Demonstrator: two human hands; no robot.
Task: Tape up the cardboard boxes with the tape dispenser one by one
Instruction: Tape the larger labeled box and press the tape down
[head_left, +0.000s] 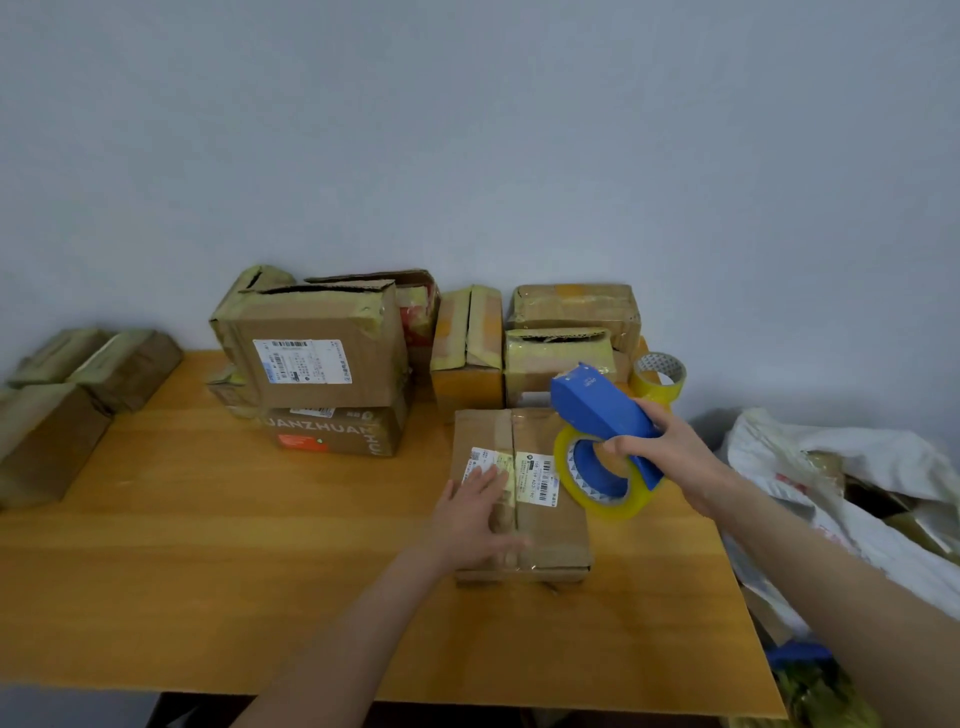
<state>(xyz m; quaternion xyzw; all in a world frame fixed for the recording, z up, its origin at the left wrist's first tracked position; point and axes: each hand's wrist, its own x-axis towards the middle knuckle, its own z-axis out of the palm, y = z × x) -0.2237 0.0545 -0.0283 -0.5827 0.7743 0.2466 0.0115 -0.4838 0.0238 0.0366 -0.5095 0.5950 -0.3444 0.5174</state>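
Cardboard box (540, 525) lies right of centre on the worktop (208, 545), left hand (475, 519) pressing flat on it. Right hand (670, 447) grips the blue tape dispenser (597, 410) just above its right edge.

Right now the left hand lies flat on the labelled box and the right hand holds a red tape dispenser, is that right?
Not quite. The head view shows the tape dispenser is blue, not red. The left hand does lie flat on the labelled box, and the right hand holds it.
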